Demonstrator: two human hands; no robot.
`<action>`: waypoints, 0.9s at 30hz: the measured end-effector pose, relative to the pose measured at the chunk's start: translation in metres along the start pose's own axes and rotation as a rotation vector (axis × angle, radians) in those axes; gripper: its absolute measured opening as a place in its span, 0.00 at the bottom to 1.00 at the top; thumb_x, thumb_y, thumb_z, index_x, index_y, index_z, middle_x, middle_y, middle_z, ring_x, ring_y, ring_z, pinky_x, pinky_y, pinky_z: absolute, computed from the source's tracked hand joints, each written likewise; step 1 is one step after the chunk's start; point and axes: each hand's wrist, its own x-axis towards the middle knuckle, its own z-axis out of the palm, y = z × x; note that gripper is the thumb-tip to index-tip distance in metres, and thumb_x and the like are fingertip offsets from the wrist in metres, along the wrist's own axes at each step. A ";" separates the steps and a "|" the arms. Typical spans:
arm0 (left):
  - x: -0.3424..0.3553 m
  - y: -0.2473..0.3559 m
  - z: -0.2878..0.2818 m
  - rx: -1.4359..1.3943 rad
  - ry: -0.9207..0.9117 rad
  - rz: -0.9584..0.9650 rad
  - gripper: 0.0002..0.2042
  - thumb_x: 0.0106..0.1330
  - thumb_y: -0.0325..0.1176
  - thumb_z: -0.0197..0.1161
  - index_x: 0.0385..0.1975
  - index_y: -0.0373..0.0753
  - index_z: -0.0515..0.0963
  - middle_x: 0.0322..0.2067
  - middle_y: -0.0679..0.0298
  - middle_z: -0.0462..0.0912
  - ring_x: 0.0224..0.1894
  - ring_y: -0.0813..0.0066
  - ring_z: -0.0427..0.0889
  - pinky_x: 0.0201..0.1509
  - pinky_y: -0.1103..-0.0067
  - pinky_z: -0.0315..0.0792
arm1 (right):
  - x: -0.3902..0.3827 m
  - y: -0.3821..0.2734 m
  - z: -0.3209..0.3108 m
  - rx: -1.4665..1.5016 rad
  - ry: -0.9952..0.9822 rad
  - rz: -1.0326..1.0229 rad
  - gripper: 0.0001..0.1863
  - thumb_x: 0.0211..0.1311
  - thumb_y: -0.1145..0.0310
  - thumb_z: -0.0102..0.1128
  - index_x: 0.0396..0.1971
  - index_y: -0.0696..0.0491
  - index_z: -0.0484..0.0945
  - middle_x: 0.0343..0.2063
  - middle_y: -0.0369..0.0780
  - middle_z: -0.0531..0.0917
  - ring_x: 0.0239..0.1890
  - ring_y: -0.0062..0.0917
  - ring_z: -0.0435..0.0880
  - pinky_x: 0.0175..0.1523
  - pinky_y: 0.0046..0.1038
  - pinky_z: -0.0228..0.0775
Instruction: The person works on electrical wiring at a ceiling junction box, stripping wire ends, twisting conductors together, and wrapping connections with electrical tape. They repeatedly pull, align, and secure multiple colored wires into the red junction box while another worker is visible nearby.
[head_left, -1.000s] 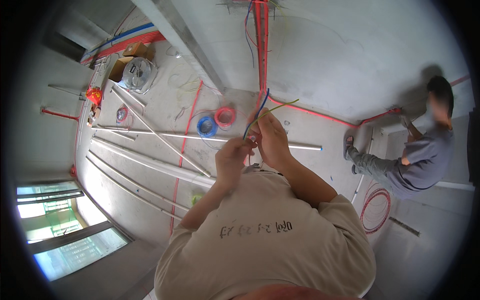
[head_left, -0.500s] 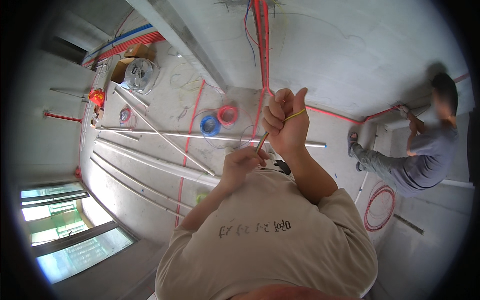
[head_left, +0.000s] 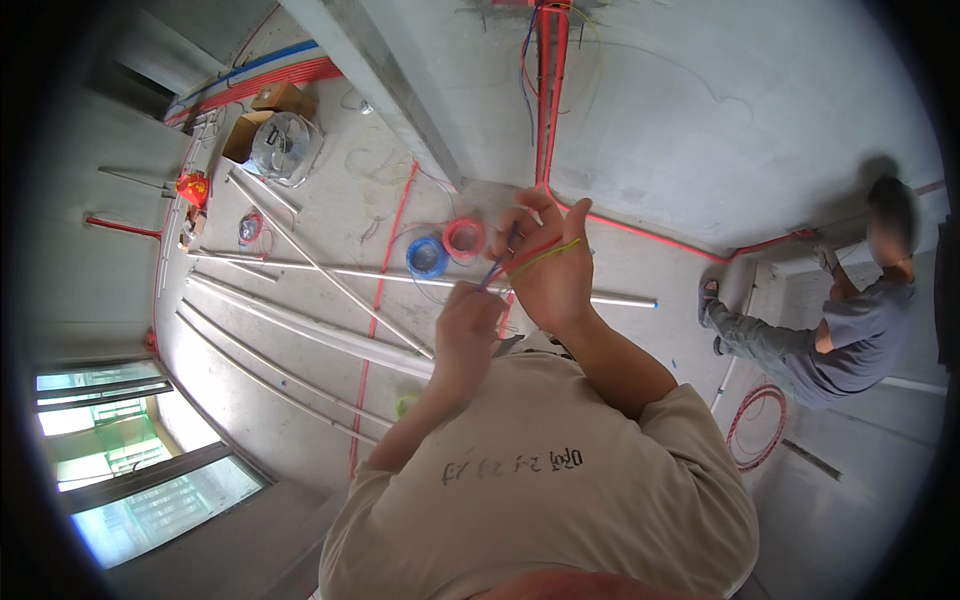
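The left hand [head_left: 467, 322] pinches coloured wires [head_left: 545, 256] that cross the loosely spread right hand [head_left: 556, 285], 2 coils [head_left: 427, 257] lying beyond.

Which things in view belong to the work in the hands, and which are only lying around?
Apparently in use:
- left hand, pinching coloured wires
- right hand, open, wires across its palm

Apparently lying about:
- blue coil
- red coil beside it
- white pipes
- cardboard boxes
- clear spool
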 end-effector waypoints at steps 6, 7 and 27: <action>0.025 -0.017 -0.048 0.073 0.155 -0.068 0.04 0.67 0.22 0.62 0.37 0.31 0.83 0.32 0.57 0.79 0.33 0.62 0.80 0.39 0.72 0.73 | 0.030 0.040 0.007 -0.041 0.013 0.073 0.42 0.75 0.29 0.31 0.64 0.52 0.70 0.61 0.44 0.76 0.66 0.39 0.73 0.71 0.49 0.63; 0.031 -0.022 -0.058 0.076 0.140 -0.098 0.04 0.68 0.22 0.61 0.37 0.31 0.83 0.32 0.58 0.79 0.34 0.64 0.80 0.39 0.72 0.73 | 0.037 0.046 0.009 -0.057 0.036 0.070 0.41 0.75 0.30 0.33 0.65 0.52 0.70 0.62 0.44 0.76 0.67 0.39 0.72 0.71 0.49 0.63; 0.144 -0.100 -0.229 -0.113 0.422 -0.291 0.10 0.71 0.23 0.59 0.47 0.30 0.84 0.31 0.66 0.83 0.32 0.83 0.76 0.36 0.84 0.69 | 0.344 -0.132 -0.108 -1.833 0.989 -0.887 0.46 0.62 0.39 0.67 0.66 0.63 0.69 0.62 0.57 0.77 0.68 0.53 0.71 0.71 0.48 0.62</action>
